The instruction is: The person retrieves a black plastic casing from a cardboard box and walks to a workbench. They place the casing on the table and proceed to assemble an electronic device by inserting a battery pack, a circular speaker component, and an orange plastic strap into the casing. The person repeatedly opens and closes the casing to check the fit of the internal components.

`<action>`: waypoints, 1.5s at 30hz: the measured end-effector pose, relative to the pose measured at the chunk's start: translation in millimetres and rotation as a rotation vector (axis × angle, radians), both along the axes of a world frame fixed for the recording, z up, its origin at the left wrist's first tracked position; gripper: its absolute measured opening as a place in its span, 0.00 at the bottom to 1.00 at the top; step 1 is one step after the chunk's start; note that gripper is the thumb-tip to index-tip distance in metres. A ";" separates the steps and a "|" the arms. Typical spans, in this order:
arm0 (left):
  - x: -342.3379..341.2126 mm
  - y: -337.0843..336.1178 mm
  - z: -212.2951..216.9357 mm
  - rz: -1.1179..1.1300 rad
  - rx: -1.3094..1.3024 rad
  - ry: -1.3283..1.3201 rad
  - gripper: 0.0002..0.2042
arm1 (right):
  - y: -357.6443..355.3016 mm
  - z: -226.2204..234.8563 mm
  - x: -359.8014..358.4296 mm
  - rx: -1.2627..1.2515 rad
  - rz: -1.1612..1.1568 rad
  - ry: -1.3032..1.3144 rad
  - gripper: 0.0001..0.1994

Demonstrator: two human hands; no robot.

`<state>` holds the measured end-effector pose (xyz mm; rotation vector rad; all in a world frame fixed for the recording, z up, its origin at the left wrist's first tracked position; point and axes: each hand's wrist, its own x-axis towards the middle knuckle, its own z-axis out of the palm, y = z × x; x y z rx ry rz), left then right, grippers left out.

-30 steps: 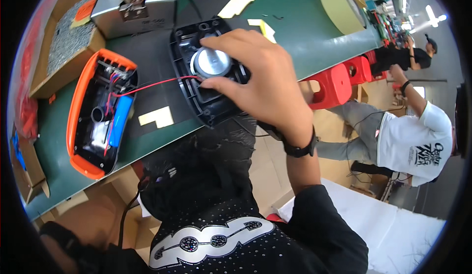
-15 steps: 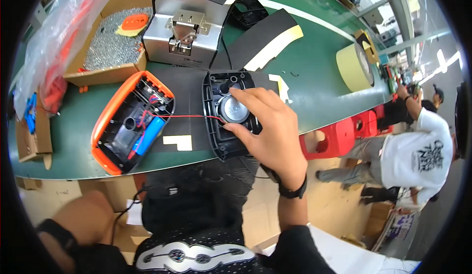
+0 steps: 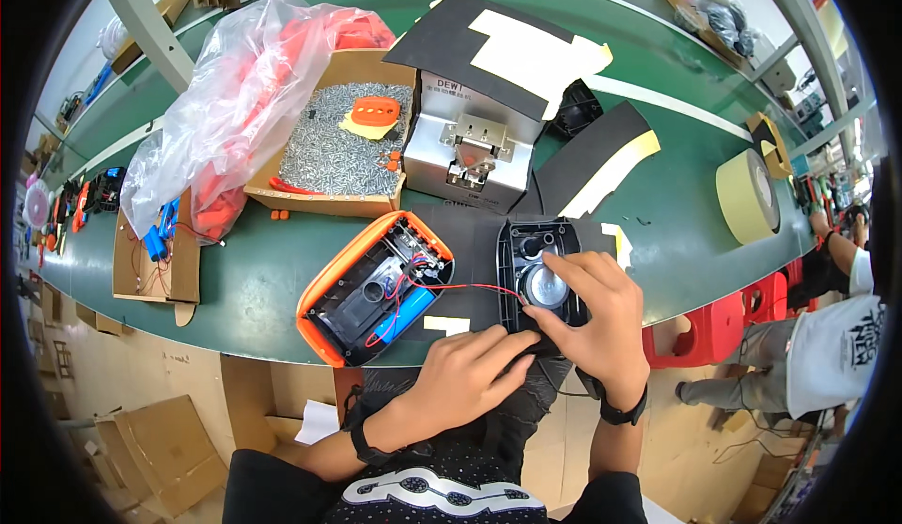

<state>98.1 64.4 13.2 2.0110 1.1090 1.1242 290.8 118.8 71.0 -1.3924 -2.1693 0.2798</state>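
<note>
My right hand (image 3: pixel 601 322) has its thumb and fingers closed around the rim of a round silver speaker (image 3: pixel 545 286). The speaker sits inside a black plastic housing half (image 3: pixel 508 265), which lies with its inner side up. My left hand (image 3: pixel 470 374) is at the near edge of this housing, fingers stretched toward it and apart; whether they press on it I cannot tell. A thin red wire (image 3: pixel 470 286) runs from the speaker to an orange-rimmed housing half (image 3: pixel 315 312) on the left. Inside that half are a blue battery cell (image 3: pixel 406 315), wires and a small mechanism.
A cardboard box of screws (image 3: pixel 329 153) stands behind, beside a metal screw-feeding machine (image 3: pixel 470 162). At left are a plastic bag of red parts (image 3: pixel 244 101) and a small box of blue cells (image 3: pixel 155 261). A yellow tape roll (image 3: pixel 747 197) and red stools (image 3: pixel 700 331) are at right.
My left hand has come up from below the table edge to the black housing. The view has shifted left, and my right hand stays on the speaker.
</note>
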 end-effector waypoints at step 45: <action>-6.9 6.8 -10.0 -0.050 -0.047 0.042 0.14 | 4.7 2.5 11.8 -0.110 0.075 0.078 0.28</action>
